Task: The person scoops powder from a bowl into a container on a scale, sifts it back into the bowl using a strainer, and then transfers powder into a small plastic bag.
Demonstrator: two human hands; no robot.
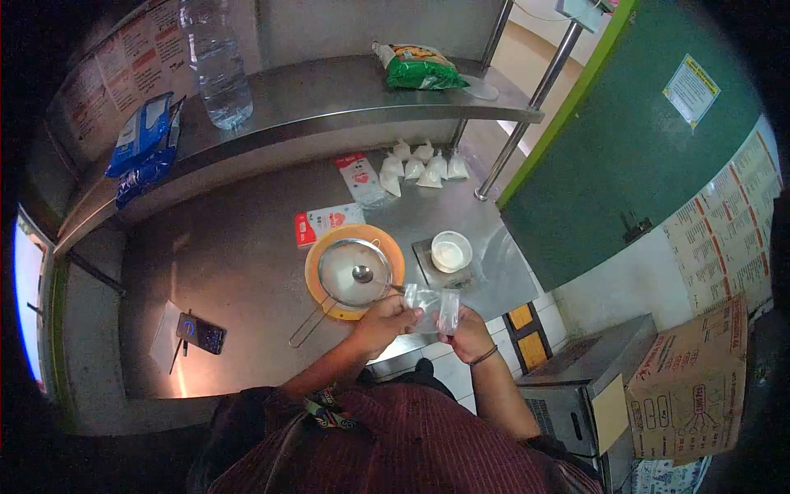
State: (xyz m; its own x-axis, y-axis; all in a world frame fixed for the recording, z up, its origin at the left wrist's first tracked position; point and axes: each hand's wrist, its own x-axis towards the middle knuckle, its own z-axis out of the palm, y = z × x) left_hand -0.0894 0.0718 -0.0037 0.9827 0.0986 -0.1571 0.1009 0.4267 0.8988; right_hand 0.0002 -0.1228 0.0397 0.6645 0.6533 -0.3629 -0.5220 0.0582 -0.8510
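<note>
My left hand [388, 323] is closed on a clear plastic bag [422, 301] just past the steel table's front edge. Opposite it, my right hand [470, 336] pinches the folded end [449, 309] of the clear plastic. Just beyond my left hand, a wire sieve [337, 267] with a long handle rests over an orange basin [396, 255]. Inside the sieve is white powder, with the bowl of a metal spoon [362, 273] on it. Beyond my right hand, a white tub [452, 250] with white contents stands on a flat scale [427, 267].
Several small tied bags of white powder [430, 174] stand at the back, beside red-and-white packets [331, 219]. A phone [202, 333] lies at left. The shelf [321, 86] above holds a water bottle [216, 70], blue packets [141, 140] and a green bag [424, 70].
</note>
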